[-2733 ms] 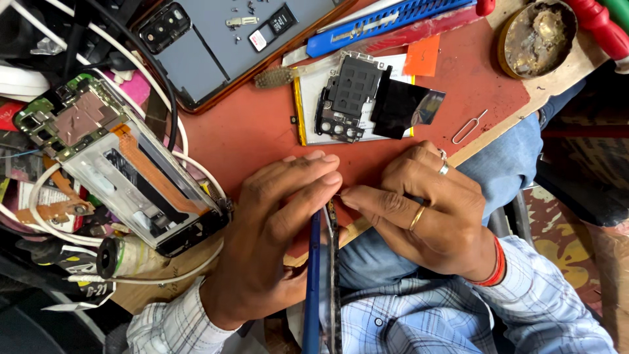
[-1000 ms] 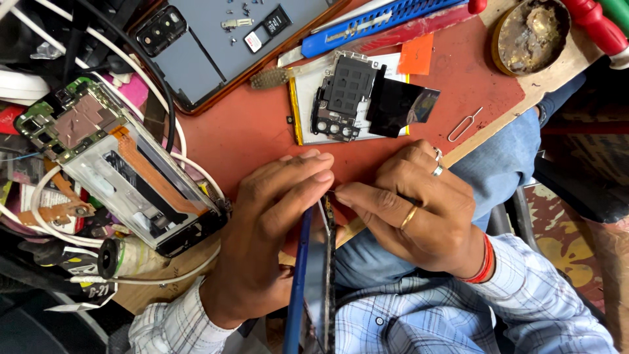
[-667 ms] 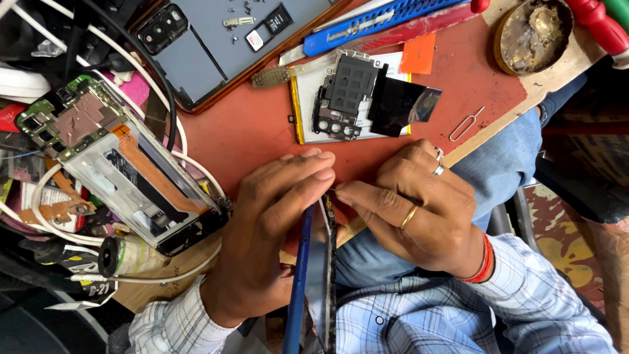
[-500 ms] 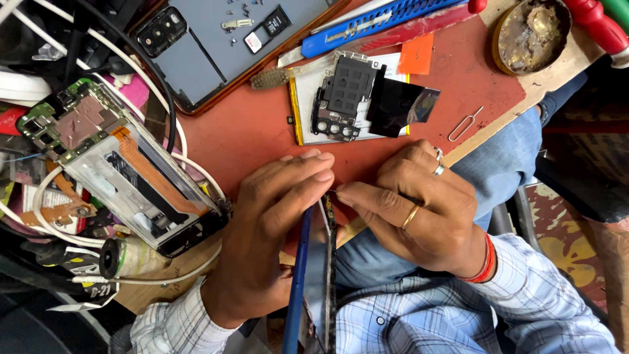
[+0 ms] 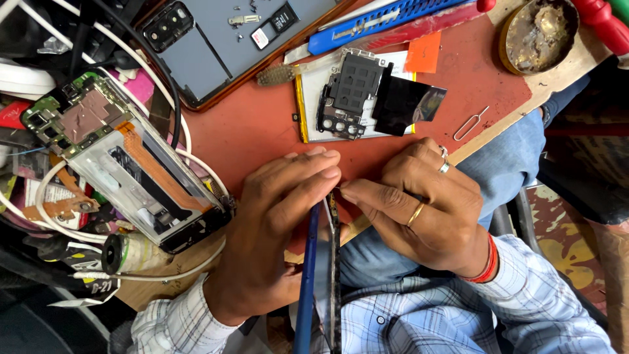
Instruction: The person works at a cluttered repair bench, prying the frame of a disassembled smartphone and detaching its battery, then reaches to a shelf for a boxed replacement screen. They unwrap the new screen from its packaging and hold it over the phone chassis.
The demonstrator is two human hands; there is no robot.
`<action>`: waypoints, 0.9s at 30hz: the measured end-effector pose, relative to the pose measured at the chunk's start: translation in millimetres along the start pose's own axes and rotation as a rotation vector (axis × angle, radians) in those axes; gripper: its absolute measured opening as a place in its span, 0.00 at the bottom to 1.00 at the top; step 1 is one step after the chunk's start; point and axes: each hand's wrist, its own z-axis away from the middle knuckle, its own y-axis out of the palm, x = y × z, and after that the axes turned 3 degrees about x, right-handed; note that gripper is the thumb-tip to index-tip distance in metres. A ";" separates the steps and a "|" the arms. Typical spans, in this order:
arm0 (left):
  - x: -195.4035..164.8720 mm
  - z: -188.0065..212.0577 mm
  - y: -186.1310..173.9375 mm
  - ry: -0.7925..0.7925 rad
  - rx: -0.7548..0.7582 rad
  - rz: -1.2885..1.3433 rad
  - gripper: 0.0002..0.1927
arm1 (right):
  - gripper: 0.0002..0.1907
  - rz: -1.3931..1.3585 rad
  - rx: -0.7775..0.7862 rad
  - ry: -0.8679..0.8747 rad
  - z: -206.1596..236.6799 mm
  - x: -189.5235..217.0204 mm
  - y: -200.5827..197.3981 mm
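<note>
A phone (image 5: 324,275) is held on edge between the two hands, its blue back turned to the left and its top edge at the fingertips, over the near edge of the red bench (image 5: 262,131). The left hand (image 5: 275,242) is laid along the blue side, fingers (image 5: 308,180) extended and close together. The right hand (image 5: 426,210) is curled, its fingers (image 5: 367,195) pinched at the phone's top edge; whether something small is held there cannot be told. An opened phone (image 5: 124,160) is seen left of the hands.
</note>
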 end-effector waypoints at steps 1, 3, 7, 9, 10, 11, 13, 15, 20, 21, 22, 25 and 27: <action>-0.5 0.0 0.4 -0.004 -0.002 -0.001 0.34 | 0.16 0.002 -0.004 -0.001 0.2 -0.3 0.2; -0.6 -0.2 0.9 -0.011 -0.005 -0.006 0.34 | 0.16 0.007 -0.005 -0.015 0.4 -1.5 0.0; -0.5 0.5 2.0 -0.023 0.000 -0.016 0.33 | 0.19 0.008 -0.001 -0.066 0.7 -4.5 -1.1; 0.0 0.8 2.8 -0.027 0.004 -0.027 0.33 | 0.20 0.007 -0.007 -0.077 0.8 -5.3 -1.2; 0.4 0.8 3.1 -0.028 0.007 -0.035 0.32 | 0.20 0.010 -0.012 -0.072 0.8 -5.4 -1.1; 0.9 0.9 3.4 -0.029 0.009 -0.043 0.32 | 0.20 0.013 -0.017 -0.067 0.9 -5.5 -1.0; 1.3 1.6 3.6 -0.029 0.010 -0.040 0.31 | 0.20 0.013 -0.014 -0.070 0.8 -5.7 -1.1; 1.7 2.3 2.8 -0.029 0.010 -0.038 0.31 | 0.20 0.005 -0.004 -0.089 0.6 -6.3 -1.7; 1.6 3.2 2.7 -0.030 0.014 -0.031 0.29 | 0.18 -0.021 0.029 -0.108 1.3 -7.6 -4.8; 1.5 3.1 3.2 -0.030 0.015 -0.037 0.29 | 0.18 -0.024 0.026 -0.109 1.6 -7.9 -5.2; 1.4 2.9 3.5 -0.031 0.015 -0.043 0.29 | 0.18 -0.028 0.022 -0.110 1.8 -8.2 -5.7; 1.6 2.8 2.9 -0.023 0.013 -0.048 0.29 | 0.18 -0.046 0.033 -0.108 2.7 -9.4 -7.1; 1.3 2.8 2.4 -0.017 0.012 -0.045 0.29 | 0.18 -0.055 0.040 -0.105 3.5 -9.8 -7.8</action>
